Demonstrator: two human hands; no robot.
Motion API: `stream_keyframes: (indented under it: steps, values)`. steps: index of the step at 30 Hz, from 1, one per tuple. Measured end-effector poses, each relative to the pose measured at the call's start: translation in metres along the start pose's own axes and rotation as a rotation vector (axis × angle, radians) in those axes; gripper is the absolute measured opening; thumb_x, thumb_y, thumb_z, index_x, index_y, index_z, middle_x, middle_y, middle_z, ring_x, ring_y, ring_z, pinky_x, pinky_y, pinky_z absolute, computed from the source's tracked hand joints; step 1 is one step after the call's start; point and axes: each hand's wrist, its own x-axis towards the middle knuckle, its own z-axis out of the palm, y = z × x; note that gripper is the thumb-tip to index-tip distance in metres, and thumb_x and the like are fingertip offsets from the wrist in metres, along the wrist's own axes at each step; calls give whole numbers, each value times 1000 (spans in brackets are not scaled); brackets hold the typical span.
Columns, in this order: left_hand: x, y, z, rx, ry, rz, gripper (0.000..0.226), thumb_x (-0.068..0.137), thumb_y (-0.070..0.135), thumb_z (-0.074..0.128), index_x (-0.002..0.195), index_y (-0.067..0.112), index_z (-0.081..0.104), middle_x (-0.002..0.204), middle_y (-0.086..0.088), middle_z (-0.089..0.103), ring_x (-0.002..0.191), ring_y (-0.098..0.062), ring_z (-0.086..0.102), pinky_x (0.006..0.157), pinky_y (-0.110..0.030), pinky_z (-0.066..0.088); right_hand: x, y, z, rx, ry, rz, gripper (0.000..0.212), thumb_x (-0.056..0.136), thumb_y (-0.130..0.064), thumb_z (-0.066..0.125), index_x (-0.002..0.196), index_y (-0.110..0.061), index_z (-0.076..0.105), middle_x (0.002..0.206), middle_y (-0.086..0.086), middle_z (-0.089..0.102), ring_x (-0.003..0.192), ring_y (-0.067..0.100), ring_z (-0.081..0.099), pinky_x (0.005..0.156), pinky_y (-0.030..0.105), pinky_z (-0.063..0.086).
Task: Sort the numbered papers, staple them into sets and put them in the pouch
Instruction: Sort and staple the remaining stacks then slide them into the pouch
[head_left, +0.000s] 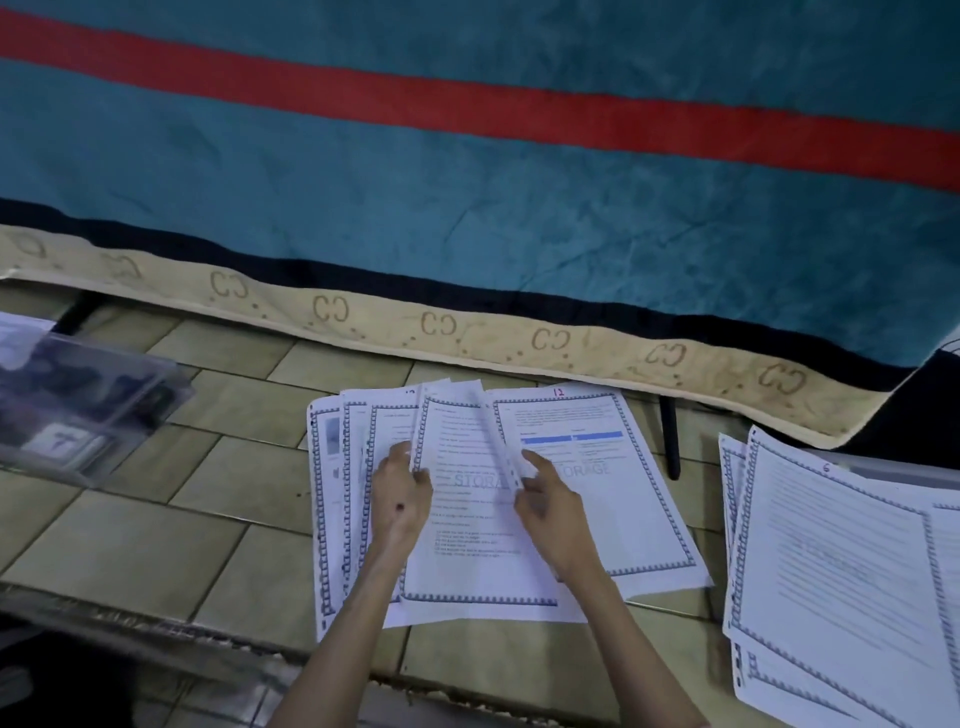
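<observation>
A fanned stack of bordered, printed papers lies on the tiled floor in front of me. One sheet on its right carries a red handwritten 12 at the top. My left hand pinches the left edge of the top sheets. My right hand grips a sheet that stands lifted and blurred between the two hands. A second pile of papers lies to the right, its top sheet marked 6.
A clear plastic box with dark contents stands at the left. A mattress under a teal blanket with a red stripe fills the far side. A dark bed leg stands behind the papers. Bare floor tiles lie at left.
</observation>
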Motion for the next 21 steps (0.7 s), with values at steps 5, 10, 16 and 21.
stream_keyframes:
  steps: [5, 10, 16, 21]
  values:
    - [10, -1, -5, -94, -66, -89, 37, 93, 3, 47, 130, 4, 49, 122, -16, 61, 92, -24, 61, 73, -21, 44, 7, 12, -21, 200, 179, -30, 45, 91, 5, 41, 114, -29, 61, 54, -14, 47, 48, 7, 33, 49, 12, 29]
    - [15, -7, -9, -77, -72, -90, 28, 92, 5, 46, 115, 7, 61, 110, -13, 67, 68, -13, 54, 56, -18, 41, 6, 9, -37, 356, 179, 138, 38, 94, 4, 38, 109, -13, 69, 102, -1, 64, 59, -3, 48, 52, 3, 37]
    - [8, 4, -18, -138, -83, -103, 20, 93, 15, 53, 100, 8, 71, 100, -9, 70, 94, -21, 62, 86, -26, 47, 7, -7, -30, 222, -10, 116, 31, 95, -11, 50, 102, -37, 65, 92, 1, 68, 79, 7, 59, 75, 21, 51]
    - [1, 22, -17, -519, -321, -174, 42, 99, 40, 32, 98, 17, 67, 97, -5, 68, 87, -19, 63, 83, -34, 50, 5, -44, -15, 85, -229, 240, 76, 81, -68, 47, 146, -33, 26, 135, 2, 54, 126, 17, 48, 102, 31, 33]
